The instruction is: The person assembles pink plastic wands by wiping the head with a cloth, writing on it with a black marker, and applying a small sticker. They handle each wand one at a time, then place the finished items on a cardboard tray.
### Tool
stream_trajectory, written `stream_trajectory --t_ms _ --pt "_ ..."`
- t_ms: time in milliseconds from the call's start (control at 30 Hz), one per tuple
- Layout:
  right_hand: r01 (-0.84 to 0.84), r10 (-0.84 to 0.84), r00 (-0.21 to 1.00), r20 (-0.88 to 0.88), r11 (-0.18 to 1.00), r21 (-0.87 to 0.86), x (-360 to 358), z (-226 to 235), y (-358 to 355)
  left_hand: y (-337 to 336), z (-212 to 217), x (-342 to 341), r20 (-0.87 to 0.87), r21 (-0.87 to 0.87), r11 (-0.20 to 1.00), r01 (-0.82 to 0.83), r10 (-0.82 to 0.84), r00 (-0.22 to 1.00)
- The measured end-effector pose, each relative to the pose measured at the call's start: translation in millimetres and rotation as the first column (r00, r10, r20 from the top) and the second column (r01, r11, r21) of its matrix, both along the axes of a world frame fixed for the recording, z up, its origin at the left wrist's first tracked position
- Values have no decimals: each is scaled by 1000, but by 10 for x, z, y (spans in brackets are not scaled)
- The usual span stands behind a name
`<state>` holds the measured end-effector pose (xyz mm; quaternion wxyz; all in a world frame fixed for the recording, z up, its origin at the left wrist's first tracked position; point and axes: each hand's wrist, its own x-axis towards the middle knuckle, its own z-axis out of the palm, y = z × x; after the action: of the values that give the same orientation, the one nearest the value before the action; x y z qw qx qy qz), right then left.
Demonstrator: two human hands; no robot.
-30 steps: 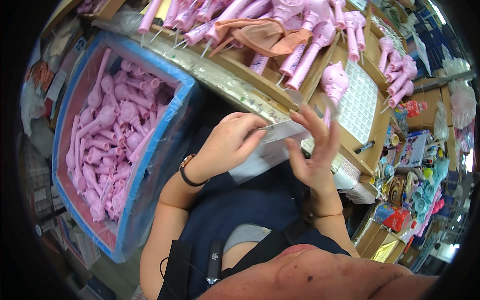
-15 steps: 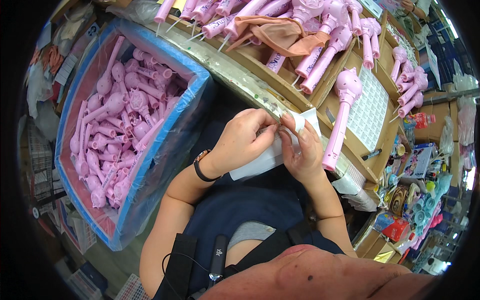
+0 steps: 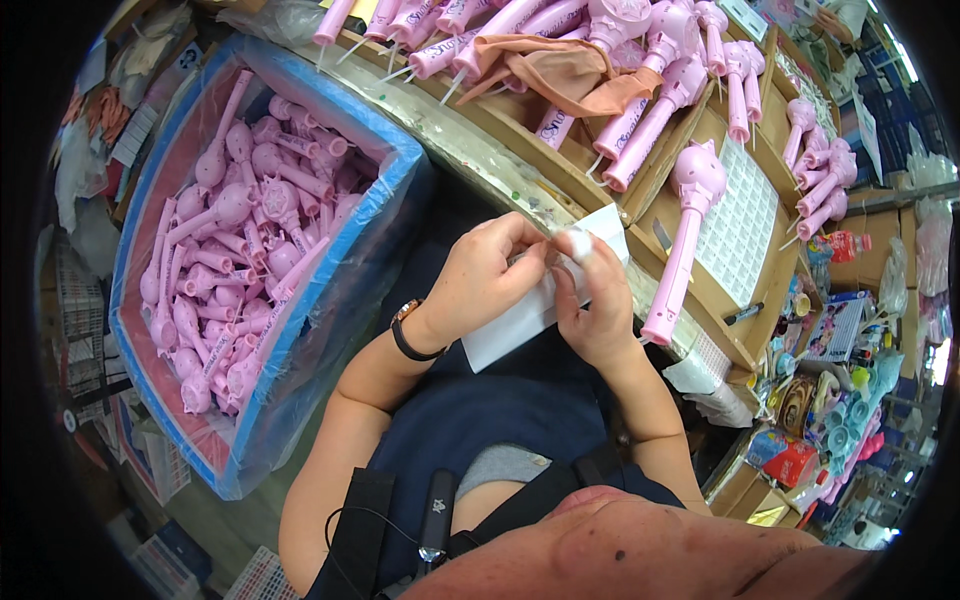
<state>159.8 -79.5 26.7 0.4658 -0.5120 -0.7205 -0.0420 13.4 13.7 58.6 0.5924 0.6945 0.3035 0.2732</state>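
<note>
Wands point(image 3: 235, 205) in pink, heaped deep, fill the blue bin point(image 3: 408, 155) in this head view, most lying below its rim, clear plastic wrapped about it. Over on the tabletop, a brown tray point(image 3: 728, 335) carries a printed sheet point(image 3: 737, 225) of small repeated marks, a dark pen point(image 3: 744, 311) by its near edge, and one single wand point(image 3: 688, 225), its handle jutting out past that edge. More wands and an orange cloth point(image 3: 560, 72) pile up toward the far edge.

Now the fingers! Left hand point(image 3: 490, 265): thumb and forefinger pressed together, pinching the upper part of a white sheet point(image 3: 505, 335) that hangs off the tabletop's near edge, over the person's lap. Right hand point(image 3: 597, 310): fingers curled close against that sheet, a white blur at one tip; whether they grip, I cannot tell.

Lettering? Purple script runs along several handles; the printed sheet's marks are too small to read.
</note>
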Motion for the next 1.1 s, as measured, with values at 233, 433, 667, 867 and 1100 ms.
stream_trajectory --t_ms 233,433,667,867,1100 --pt "-35 37 999 -20 993 115 76 -32 112 48 80 -153 72 -199 960 195 -184 980" --pt "179 -180 983 17 982 56 44 5 106 70 109 -258 -216 269 951 154 -97 972" --pt "32 -40 998 47 985 170 18 -49 140 94 57 -270 -153 65 997 30 -20 988" --pt "-88 107 945 -309 993 75 49 131 -143 179 25 -321 -160 32 999 -14 19 987" --pt "-86 73 989 -127 992 -94 -98 186 45 92 45 -289 -85 181 971 157 -143 986"
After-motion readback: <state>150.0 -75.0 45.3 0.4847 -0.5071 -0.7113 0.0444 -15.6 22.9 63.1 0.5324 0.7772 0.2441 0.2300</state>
